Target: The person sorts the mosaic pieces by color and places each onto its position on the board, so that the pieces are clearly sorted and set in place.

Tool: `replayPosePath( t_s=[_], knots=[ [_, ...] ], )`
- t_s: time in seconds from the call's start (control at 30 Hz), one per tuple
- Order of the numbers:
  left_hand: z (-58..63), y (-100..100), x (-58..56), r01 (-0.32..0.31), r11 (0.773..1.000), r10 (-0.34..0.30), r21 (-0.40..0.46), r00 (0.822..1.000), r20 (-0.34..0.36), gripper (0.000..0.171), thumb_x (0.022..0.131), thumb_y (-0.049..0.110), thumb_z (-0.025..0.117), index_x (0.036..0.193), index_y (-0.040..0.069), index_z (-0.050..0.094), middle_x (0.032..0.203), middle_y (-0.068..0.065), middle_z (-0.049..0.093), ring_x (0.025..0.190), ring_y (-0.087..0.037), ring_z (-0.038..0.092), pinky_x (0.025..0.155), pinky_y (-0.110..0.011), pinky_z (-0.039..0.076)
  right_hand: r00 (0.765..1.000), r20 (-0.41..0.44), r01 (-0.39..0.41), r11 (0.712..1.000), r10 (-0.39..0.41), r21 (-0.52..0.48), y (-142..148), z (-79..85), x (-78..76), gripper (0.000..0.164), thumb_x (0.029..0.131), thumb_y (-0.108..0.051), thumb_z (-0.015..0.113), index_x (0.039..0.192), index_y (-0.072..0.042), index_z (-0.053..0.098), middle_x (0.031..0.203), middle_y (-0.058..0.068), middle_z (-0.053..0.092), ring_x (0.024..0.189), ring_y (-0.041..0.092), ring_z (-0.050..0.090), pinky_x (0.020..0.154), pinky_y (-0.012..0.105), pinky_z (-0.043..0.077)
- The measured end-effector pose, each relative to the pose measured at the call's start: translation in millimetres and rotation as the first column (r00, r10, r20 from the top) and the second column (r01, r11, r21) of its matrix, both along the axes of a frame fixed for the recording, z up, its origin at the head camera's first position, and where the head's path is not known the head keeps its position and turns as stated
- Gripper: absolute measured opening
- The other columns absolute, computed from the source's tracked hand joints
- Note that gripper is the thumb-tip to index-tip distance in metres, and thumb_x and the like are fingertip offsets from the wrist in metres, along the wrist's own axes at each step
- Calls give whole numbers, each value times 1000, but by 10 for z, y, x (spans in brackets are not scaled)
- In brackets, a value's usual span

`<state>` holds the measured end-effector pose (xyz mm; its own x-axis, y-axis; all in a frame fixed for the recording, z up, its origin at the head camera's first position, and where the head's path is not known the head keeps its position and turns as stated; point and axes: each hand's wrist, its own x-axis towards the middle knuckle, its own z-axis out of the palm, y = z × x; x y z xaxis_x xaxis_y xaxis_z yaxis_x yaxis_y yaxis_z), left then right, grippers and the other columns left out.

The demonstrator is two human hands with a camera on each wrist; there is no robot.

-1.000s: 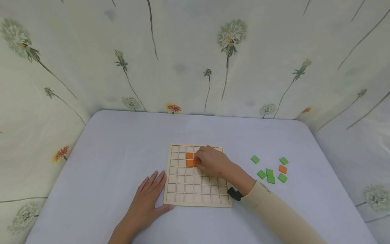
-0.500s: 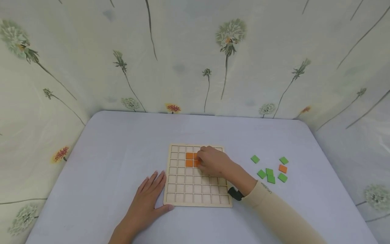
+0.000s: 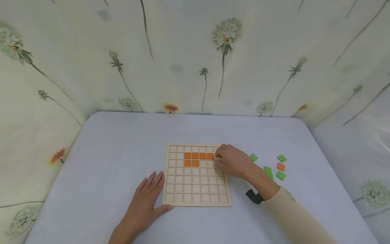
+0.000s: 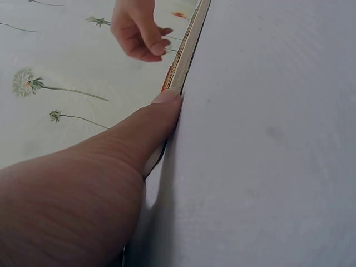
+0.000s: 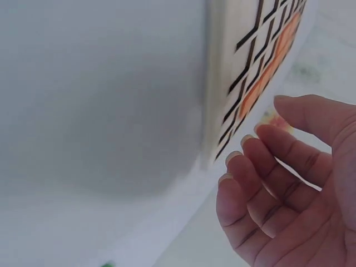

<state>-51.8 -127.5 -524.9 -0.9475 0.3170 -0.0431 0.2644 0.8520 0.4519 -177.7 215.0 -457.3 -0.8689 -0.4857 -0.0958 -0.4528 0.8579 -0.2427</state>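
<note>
In the head view a wooden grid board lies flat on the table, several orange tiles set in its upper squares. One row runs along the second line, with two more tiles beneath its left end. My left hand rests at the board's left edge, fingers straight, thumb at the near corner. The left wrist view has that thumb against the board's side. Over the board's upper right edge hovers my right hand. In the right wrist view its loosely curled fingers hold nothing, apart from the board.
Right of the board lie several loose green tiles and one loose orange tile. The right forearm and hand partly cover some of them. A flower-patterned cloth hangs behind the table.
My right hand has let go of an orange tile in the upper row and moved right, uncovering the row. The left hand stays in place.
</note>
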Motion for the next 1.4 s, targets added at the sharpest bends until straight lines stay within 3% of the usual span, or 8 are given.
replayPosePath(
  t_s=[0.53,0.8,1.13,1.4],
  knots=[
    [-6,-1,0,6,1000,-6,-8,1000,-1,106,85,62,78,167,17,27,173,8,16,161,-15,1,129,-46,4,979,-17,202,979,-202,16,1032,85,141,22,96,-17,72,111,0,71,106,10,69,100,32,66,89,51,57],
    [14,6,10,5,1000,-5,-7,1000,0,106,85,61,79,166,16,27,173,7,16,161,-17,3,129,-47,4,942,54,329,944,-330,33,1412,85,240,34,97,-20,70,121,4,68,113,18,69,104,37,64,90,58,56],
    [4,-1,2,2,1000,-2,-2,1000,5,105,86,60,79,166,16,27,173,8,16,161,-16,2,129,-46,3,929,62,362,931,-364,47,1753,1,281,34,96,-15,70,119,9,66,109,22,67,99,39,65,86,58,57],
    [11,1,5,-2,1000,2,-4,1000,6,106,84,59,80,166,16,28,172,7,17,161,-17,4,129,-47,4,908,87,406,912,-409,51,1868,-11,302,34,94,-12,71,119,11,66,108,24,68,96,39,64,85,59,56]
  ],
)
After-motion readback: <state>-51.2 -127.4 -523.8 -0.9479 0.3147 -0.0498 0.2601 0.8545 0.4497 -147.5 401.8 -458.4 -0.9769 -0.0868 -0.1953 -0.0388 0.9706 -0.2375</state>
